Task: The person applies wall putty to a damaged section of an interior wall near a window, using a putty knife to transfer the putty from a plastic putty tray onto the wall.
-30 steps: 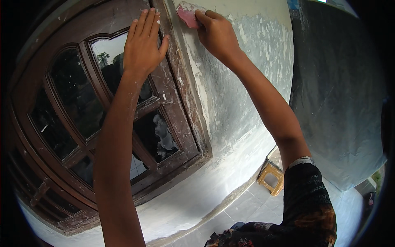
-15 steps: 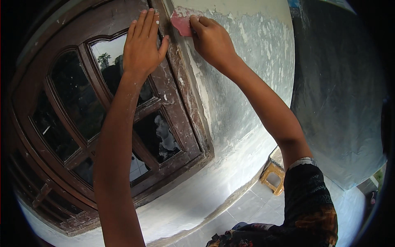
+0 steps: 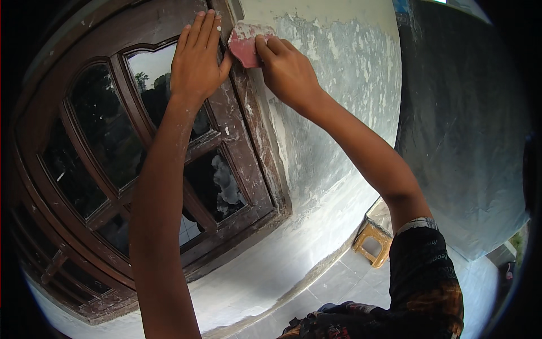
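Note:
My left hand (image 3: pixel 196 59) lies open on the upper right of a dark brown wooden window (image 3: pixel 84 164) with several glass panes, its fingers stretched upward. My right hand (image 3: pixel 288 73) grips a pink flat scraper (image 3: pixel 244 48) smeared with whitish paste. The scraper is at the wall edge beside the window frame, just right of my left thumb. The wall (image 3: pixel 333 113) beside the frame is patchy grey and cream, with flaking white areas.
A yellowish plastic stool (image 3: pixel 372 250) stands low at the right on grey floor tiles (image 3: pixel 322 294), near the wall's foot. A large dark grey sheet-like surface (image 3: pixel 463 124) fills the right side. A narrow strip of green shows at the far right edge.
My right hand and the pink scraper have moved down and left along the wall edge, nearer my left thumb. My left hand stays in nearly the same place.

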Available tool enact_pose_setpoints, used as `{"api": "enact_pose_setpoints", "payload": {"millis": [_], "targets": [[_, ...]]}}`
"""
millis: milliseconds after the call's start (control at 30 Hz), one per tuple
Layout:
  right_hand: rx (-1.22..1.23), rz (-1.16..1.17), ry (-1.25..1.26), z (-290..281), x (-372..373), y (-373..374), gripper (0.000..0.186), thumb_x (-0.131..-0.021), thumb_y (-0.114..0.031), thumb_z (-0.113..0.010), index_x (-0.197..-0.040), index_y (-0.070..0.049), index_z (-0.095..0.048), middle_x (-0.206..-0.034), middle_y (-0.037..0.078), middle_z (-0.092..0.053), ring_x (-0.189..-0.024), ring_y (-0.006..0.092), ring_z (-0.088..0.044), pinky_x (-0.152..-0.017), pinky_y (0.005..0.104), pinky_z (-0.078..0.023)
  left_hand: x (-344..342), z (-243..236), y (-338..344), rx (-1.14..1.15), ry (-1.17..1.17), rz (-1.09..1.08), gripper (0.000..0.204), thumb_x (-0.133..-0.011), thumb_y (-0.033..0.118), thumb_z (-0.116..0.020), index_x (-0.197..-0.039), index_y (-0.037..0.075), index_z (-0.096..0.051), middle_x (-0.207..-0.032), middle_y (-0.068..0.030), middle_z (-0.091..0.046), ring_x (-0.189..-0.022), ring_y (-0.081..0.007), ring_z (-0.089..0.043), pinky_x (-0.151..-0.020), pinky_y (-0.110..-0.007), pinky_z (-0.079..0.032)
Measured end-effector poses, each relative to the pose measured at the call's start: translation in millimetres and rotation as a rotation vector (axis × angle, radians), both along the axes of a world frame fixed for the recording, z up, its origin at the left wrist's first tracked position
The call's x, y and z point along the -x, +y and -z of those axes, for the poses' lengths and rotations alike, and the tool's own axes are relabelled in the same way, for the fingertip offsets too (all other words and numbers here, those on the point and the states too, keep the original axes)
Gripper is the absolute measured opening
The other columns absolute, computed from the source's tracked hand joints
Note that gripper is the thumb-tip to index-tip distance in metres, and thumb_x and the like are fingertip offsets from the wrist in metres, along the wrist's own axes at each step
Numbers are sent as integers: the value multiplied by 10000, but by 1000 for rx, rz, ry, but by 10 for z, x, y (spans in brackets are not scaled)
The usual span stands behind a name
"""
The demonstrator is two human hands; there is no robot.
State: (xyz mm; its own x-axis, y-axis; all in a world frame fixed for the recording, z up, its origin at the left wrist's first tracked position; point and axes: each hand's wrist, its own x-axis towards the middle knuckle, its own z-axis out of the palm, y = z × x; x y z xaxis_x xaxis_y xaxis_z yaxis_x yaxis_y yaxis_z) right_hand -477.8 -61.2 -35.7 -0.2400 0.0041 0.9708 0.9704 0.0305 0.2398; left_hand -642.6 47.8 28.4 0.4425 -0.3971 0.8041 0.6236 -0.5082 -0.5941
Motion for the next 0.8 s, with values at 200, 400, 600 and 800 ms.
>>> {"api": "enact_pose_setpoints", "payload": {"millis": [200,400,600,800], "targets": [[-12,-123,0,15,95,-378,357,-746,8,-655,-1102,-11,-627,-949,141,-647,-937,348,-667,-732,440,-576,-22,-2,-11,-35,-15,-26,629,-959,355,-593,-1478,23,-468,-1553,-130,-450,-1474,-253,-366,-1221,-426,-278],[-50,-13,16,-255,-240,-75,289,-770,6,-627,-1059,5,-618,-943,163,-654,-910,364,-666,-733,464,-564,-78,-7,3,-37,-29,-18,597,-997,345,-574,-1488,26,-458,-1563,-135,-437,-1477,-271,-364,-1219,-449,-290],[50,-180,-48,370,90,-292,433,-752,-3,-667,-1181,20,-617,-956,150,-643,-942,352,-669,-756,433,-579,-33,-4,7,-74,-30,-55,587,-974,355,-590,-1450,22,-505,-1528,-131,-481,-1459,-261,-391,-1216,-427,-285],[-57,-47,51,-367,-282,-192,242,-751,10,-642,-986,-12,-587,-884,144,-630,-857,365,-656,-721,465,-545,-52,-6,-15,-37,-31,-15,594,-995,342,-582,-1485,27,-464,-1567,-129,-437,-1476,-270,-370,-1221,-447,-290]]}}
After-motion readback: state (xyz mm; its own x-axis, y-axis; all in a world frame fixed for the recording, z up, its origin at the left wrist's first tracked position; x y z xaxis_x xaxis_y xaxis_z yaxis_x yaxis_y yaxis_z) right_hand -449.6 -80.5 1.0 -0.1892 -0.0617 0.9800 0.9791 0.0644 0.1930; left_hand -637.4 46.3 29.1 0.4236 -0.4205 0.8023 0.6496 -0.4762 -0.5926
